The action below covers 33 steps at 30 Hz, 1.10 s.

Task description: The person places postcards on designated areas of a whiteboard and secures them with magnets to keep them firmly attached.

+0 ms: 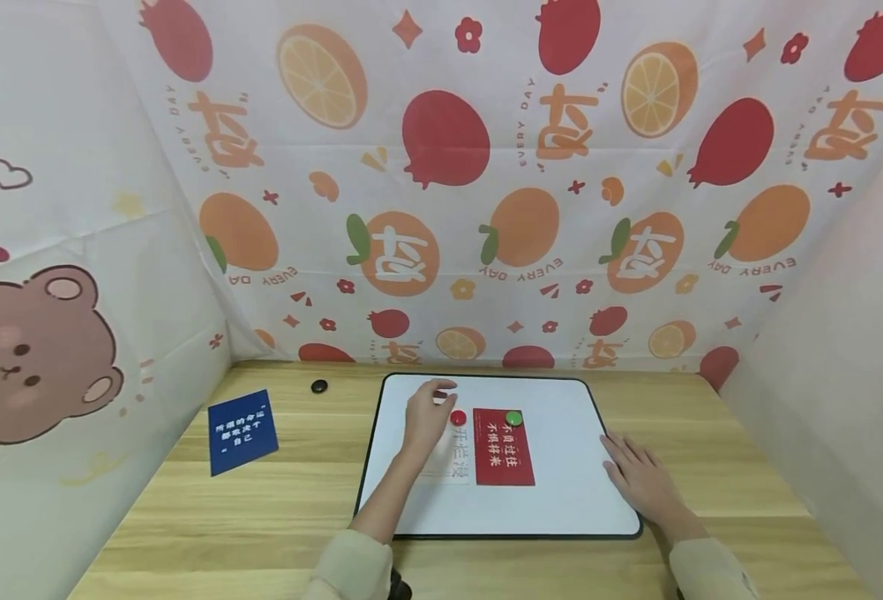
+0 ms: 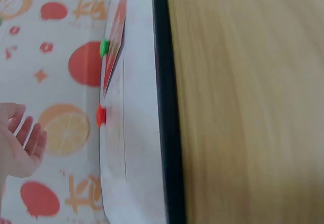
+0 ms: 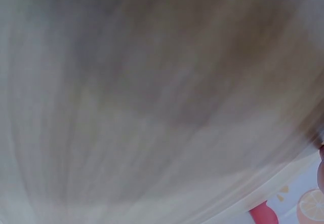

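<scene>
A whiteboard (image 1: 561, 508) with a dark frame lies on the table. Over its left part is my left hand (image 1: 425, 421), fingers loosely bent and holding nothing; the left wrist view shows this hand (image 2: 20, 142) apart from the board. Just right of its fingertips, a round red magnet (image 1: 458, 417) sits on a pale card (image 1: 460, 467) with grey lettering, partly hidden by my arm. Beside that, a green magnet (image 1: 514, 418) sits on a red card (image 1: 503, 462) with white lettering. My right hand (image 1: 642, 479) rests on the board's right edge, fingers extended.
A blue card (image 1: 243, 432) with white lettering lies on the table at the left. A small black round piece (image 1: 319, 386) lies near the back edge. Fabric with printed fruit (image 1: 445, 137) hangs behind the table. The right wrist view is mostly blurred.
</scene>
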### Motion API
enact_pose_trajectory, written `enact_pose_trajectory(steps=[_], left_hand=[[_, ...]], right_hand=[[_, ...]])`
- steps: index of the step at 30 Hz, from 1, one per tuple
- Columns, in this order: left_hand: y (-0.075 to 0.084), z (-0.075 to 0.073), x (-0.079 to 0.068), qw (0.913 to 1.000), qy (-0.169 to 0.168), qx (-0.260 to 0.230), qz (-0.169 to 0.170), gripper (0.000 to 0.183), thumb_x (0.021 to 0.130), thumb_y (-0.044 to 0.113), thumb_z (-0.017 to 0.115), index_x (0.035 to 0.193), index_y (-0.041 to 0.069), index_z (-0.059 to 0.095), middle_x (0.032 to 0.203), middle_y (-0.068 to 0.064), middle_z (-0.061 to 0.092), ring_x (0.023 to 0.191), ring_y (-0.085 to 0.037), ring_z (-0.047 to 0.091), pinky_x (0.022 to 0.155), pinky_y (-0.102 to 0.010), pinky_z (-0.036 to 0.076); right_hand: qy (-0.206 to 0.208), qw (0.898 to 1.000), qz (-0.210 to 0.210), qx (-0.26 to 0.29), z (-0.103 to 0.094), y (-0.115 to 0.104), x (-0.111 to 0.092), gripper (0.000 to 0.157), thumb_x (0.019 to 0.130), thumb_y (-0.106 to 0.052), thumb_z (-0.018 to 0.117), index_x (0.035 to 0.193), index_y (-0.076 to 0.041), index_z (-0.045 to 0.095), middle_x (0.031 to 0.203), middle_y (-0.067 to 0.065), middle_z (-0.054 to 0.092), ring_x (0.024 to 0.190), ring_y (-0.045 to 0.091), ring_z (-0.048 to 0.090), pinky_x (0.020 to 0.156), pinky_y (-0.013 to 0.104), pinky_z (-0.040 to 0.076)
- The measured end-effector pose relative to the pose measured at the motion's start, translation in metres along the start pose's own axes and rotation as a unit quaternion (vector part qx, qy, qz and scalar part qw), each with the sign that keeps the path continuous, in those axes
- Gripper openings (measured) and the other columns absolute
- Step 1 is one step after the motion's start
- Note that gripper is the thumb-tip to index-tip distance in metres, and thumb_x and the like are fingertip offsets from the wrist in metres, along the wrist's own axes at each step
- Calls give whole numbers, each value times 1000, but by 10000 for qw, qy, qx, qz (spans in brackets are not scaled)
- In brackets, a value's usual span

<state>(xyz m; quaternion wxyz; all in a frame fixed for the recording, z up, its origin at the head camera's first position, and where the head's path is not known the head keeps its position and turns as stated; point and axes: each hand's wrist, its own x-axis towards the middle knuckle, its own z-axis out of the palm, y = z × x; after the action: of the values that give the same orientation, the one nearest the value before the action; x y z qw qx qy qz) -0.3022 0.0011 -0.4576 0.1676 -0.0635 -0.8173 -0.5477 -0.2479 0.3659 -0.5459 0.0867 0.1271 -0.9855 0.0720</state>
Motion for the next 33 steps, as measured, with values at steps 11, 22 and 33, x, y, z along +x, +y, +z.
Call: enact_pose_trajectory(steps=[11, 22, 33], left_hand=[[-20, -61, 5, 9959, 843, -113, -317, 18, 84, 3, 64, 102, -3, 65, 100, -16, 64, 89, -29, 61, 73, -39, 51], [-60, -141, 0, 9733, 1780, 257, -1426, 24, 88, 13, 58, 110, 4, 61, 104, -20, 62, 93, -31, 59, 73, -37, 45], [-107, -204, -17, 9404, 2418, 818, -2247, 37, 90, 16, 57, 120, -5, 52, 120, -27, 48, 113, -42, 39, 96, -52, 25]], right_hand=[[12, 9999, 104, 30, 1, -2, -1, 50, 97, -35, 39, 140, -8, 38, 143, 15, 32, 129, 40, 26, 102, 57, 18], [31, 9999, 107, 22, 2, 1, 1, 50, 97, -35, 38, 140, -9, 38, 143, 15, 32, 129, 39, 26, 102, 57, 18], [41, 10000, 40, -18, 1, 0, 0, 49, 97, -35, 39, 140, -9, 38, 143, 15, 33, 129, 39, 26, 102, 57, 19]])
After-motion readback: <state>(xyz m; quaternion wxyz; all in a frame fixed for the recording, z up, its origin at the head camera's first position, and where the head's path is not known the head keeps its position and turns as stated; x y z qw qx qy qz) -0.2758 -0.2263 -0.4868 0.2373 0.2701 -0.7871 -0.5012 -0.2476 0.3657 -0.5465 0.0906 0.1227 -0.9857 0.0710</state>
